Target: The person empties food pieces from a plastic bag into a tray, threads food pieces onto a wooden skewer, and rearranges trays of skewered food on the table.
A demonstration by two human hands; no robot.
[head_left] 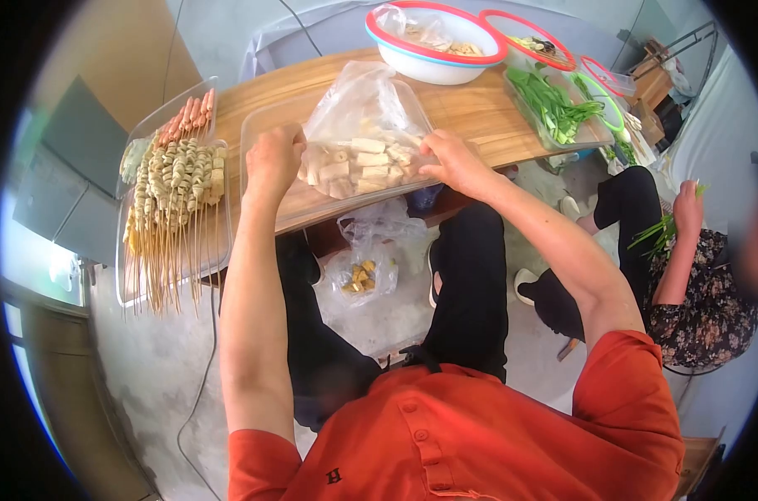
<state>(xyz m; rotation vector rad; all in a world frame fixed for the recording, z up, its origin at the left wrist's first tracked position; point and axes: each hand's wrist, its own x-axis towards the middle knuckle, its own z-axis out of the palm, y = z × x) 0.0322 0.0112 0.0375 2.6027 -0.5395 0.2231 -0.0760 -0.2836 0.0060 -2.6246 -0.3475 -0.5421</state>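
Observation:
A clear plastic bag (pixel 358 104) lies in a clear tray (pixel 258 125) on the wooden table, with pale rectangular pieces (pixel 370 159) in its lower part. My left hand (pixel 276 157) is closed at the bag's left side, over the tray's left part; its fingers seem to pinch the bag's edge. At the right edge of the bag, my right hand (pixel 454 160) has its thumb and fingers bent together in a pinch; the plastic between them is hard to make out.
Left stands a tray of skewers (pixel 178 179) with sausages (pixel 191 113). Behind is a red-rimmed basin (pixel 437 42); right, a box of leafy greens (pixel 554 100). A bag of yellow pieces (pixel 362 275) hangs below. A co-worker (pixel 700 292) sits right, holding green stems.

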